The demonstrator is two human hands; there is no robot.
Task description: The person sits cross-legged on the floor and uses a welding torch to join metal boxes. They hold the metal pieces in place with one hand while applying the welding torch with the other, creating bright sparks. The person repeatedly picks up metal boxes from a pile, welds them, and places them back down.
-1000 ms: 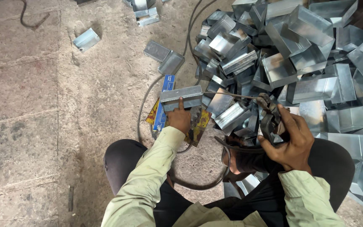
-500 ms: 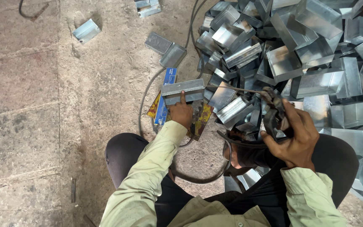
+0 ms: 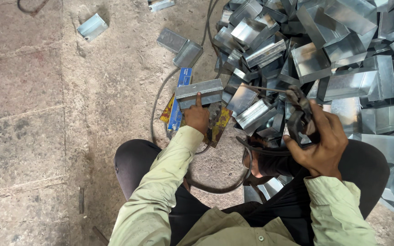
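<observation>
One folded grey sheet-metal channel piece [image 3: 199,92] lay at twelve o'clock from the nearer left hand [image 3: 198,117], long axis from nine to three, one fingertip pressing it, while the right hand [image 3: 319,141] gripped a dark welding holder [image 3: 300,114].

We are in a metal workshop — a big pile of shiny metal boxes [image 3: 324,59] sits on a dusty concrete floor [image 3: 37,136].

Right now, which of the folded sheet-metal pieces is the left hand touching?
The metal piece lying apart from the big pile, on the blue-and-yellow object; the left hand presses a finger on it.
</observation>
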